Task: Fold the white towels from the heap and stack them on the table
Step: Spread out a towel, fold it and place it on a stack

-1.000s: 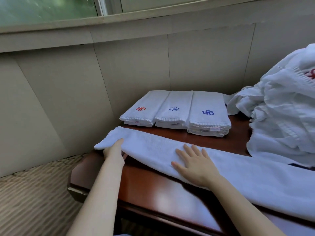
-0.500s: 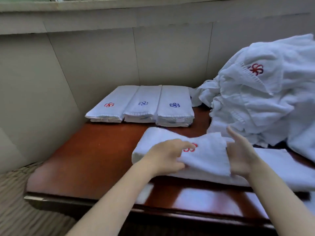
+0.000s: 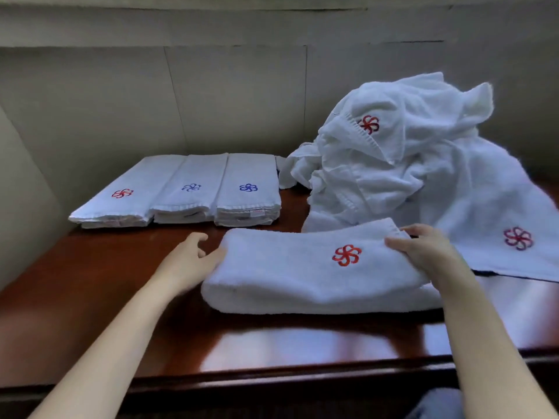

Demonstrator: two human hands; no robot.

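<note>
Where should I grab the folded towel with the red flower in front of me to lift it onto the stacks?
Probably by its two short ends. The folded towel lies as a long, soft bar across the table, so a one-ended lift would likely let it sag open. The left hand is at the left end and the right hand is over the right end: slide fingers under each, thumbs on top.
</note>
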